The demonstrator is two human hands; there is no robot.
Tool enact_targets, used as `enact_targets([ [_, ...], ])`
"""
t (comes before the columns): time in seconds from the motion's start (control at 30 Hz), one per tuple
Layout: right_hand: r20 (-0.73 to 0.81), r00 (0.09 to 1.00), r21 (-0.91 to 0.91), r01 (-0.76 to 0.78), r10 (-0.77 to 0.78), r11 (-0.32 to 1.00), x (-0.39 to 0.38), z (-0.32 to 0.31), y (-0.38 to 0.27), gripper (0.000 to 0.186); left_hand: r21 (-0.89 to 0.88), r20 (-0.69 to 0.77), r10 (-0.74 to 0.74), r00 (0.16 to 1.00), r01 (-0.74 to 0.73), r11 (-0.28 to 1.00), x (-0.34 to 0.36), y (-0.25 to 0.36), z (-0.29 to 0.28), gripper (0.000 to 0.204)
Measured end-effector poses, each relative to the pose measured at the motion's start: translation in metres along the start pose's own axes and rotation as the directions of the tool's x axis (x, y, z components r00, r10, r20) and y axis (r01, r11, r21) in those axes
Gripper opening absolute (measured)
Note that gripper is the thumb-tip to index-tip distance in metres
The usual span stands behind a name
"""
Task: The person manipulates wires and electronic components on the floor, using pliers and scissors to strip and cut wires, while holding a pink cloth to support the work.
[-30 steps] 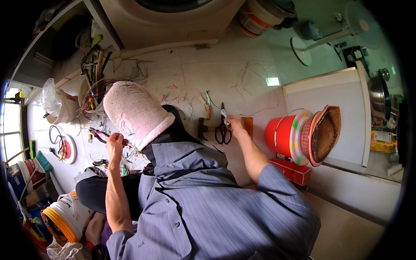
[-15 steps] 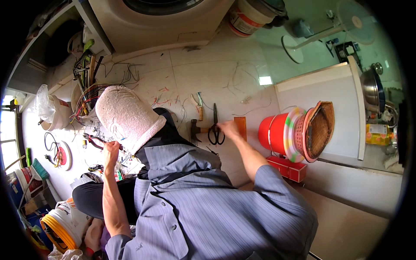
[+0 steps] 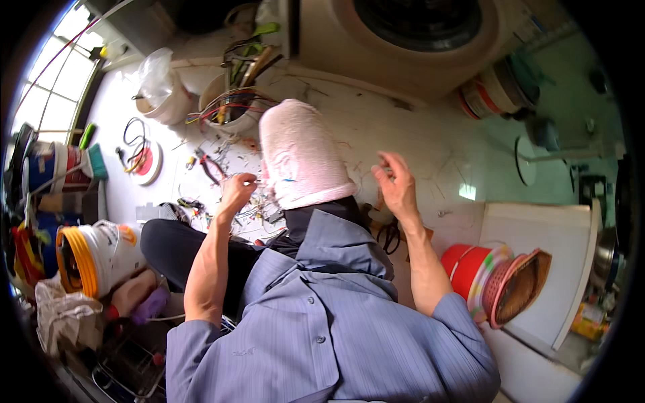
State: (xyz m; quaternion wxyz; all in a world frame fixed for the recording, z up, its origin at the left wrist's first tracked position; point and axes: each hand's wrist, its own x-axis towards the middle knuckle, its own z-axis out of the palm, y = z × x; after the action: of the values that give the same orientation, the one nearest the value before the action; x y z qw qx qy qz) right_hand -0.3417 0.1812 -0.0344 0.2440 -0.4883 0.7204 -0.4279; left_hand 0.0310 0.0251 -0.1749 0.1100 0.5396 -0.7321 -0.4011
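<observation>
My left hand is closed in a pinch just left of a pink towel draped over my raised knee. What its fingertips hold, if anything, is too small to make out. My right hand is right of the towel, fingers apart and empty. Red-and-black pliers lie on the floor beyond my left hand. Below my right hand are black-handled scissors and a hammer, the latter partly hidden. Small wire scraps and parts are strewn on the floor beside my left wrist.
Beyond the towel stands a bucket of tools and wires, beside a white bucket with a plastic bag. A washing machine is at the back. A red bucket stands right; a white bucket with yellow hose lies left.
My right hand has left the scissors and risen toward the towel's right side. My left hand has moved from the pliers' end to the towel's left edge. The whole view has swung.
</observation>
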Motion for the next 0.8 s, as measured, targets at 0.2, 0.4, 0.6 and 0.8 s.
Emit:
enact_targets([
  [0.2,0.116,0.849,-0.25,0.527,-0.515,0.812,0.046,0.042,-0.09,0.057,0.022,-0.085,-0.048,0.995,0.05,0.999,-0.008,-0.007,-0.018,0.032],
  [0.4,0.486,0.7,-0.398,0.711,-0.523,0.58,0.069,0.097,-0.112,0.059,-0.185,-0.333,-0.188,0.924,0.131,0.974,-0.004,-0.028,-0.063,0.034],
  [0.6,0.139,0.812,-0.536,0.543,-0.567,0.646,0.158,0.101,-0.079,0.035,-0.434,-0.317,-0.374,0.872,0.217,0.874,-0.002,-0.053,-0.066,0.033],
  [0.8,0.403,0.727,-0.465,0.686,-0.557,0.56,0.129,0.144,-0.107,0.031,-0.759,-0.006,-0.739,0.674,0.478,0.442,-0.018,-0.136,0.023,0.023],
])
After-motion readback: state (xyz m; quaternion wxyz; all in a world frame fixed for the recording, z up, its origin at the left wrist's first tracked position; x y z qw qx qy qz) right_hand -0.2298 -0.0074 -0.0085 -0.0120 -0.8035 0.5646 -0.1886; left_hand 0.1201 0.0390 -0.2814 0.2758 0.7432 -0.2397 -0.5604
